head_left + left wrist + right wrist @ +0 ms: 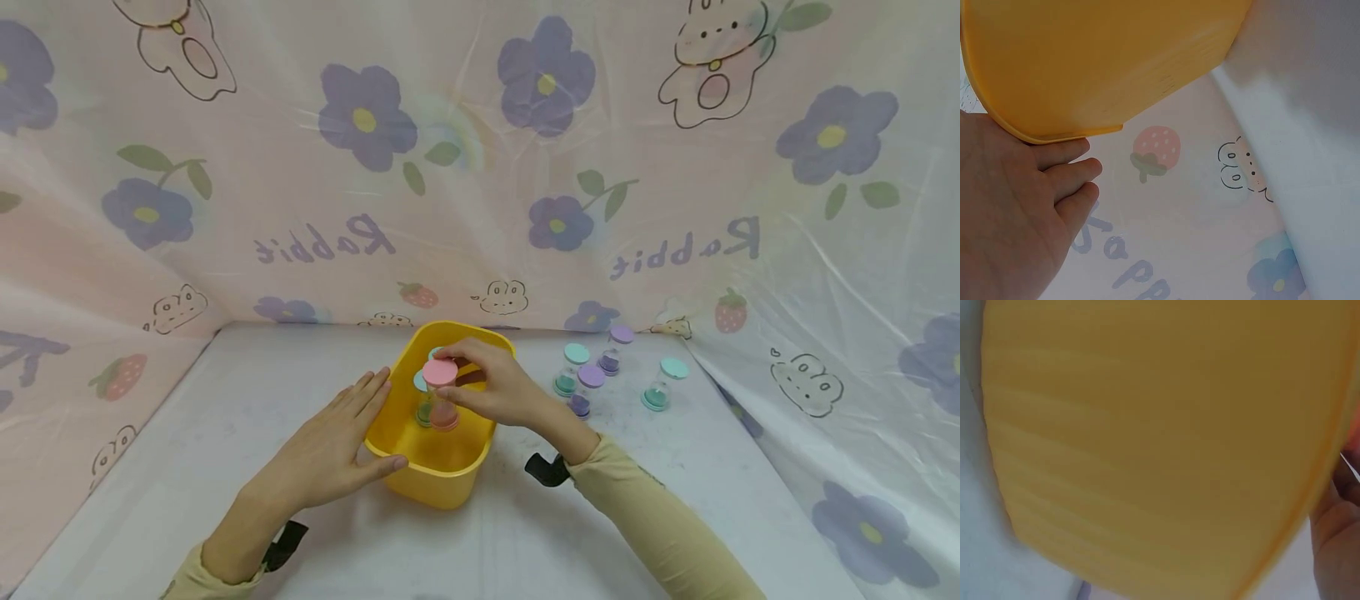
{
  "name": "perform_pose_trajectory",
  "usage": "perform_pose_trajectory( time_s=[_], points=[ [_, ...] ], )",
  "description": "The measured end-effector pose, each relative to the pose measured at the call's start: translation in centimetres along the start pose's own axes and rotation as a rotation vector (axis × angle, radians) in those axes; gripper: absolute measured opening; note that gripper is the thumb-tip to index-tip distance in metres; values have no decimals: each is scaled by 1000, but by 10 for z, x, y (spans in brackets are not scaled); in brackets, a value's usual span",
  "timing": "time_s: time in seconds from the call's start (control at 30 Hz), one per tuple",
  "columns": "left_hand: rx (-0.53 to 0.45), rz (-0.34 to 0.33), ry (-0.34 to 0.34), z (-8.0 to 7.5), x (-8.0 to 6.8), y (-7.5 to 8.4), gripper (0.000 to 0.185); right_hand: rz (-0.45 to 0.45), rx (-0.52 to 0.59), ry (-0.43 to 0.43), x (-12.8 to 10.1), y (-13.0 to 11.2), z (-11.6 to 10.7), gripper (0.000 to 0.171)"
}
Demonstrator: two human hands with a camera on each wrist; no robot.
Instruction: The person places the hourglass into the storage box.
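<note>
Sleeves in beige fill the bottom of the head view, and from them both hands reach to a yellow bin (438,479) on the white table (225,417). Inside it, the right hand (498,387) pinches a pink-capped sand timer (441,396) by its top disc, fingers curled round the rim, holding it upright over the bin's floor beside what looks like a teal-capped timer, mostly hidden. The left hand (333,446) lies flat with straight fingers against the bin's near left wall, gripping nothing.

That timer is probably light but fragile, its clear middle slim and slippery, so the wide caps are the sound place to take hold. The bin looks stiff, smooth plastic and would likely slide under a push.

To the right stand five more timers (592,375) with teal and purple caps, near one another on the table. Only the head view shows these; the left wrist view gives the bin's underside and the palm (1010,219) beneath its edge, while the right wrist view is nearly all yellow wall.
</note>
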State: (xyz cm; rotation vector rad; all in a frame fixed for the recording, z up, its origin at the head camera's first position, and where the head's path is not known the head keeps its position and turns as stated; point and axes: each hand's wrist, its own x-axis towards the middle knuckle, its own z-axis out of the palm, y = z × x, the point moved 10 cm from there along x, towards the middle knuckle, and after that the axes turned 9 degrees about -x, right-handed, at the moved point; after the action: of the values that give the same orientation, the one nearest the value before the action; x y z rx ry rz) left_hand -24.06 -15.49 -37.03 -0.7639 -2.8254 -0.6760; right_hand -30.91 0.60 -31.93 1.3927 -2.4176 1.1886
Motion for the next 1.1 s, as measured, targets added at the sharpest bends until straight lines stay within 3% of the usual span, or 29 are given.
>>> perform_pose_trajectory(
  time_s=[0.37, 0.8, 1.1],
  points=[
    [1, -8, -4, 0, 1, -1, 105, 6, -26, -155, 13, 8, 30, 45],
    [3, -9, -3, 1, 0, -2, 105, 40, -85, -300, 23, 14, 48, 43],
    [1, -3, 0, 1, 0, -1, 105, 20, -216, -393, 27, 14, 61, 45]
  ],
)
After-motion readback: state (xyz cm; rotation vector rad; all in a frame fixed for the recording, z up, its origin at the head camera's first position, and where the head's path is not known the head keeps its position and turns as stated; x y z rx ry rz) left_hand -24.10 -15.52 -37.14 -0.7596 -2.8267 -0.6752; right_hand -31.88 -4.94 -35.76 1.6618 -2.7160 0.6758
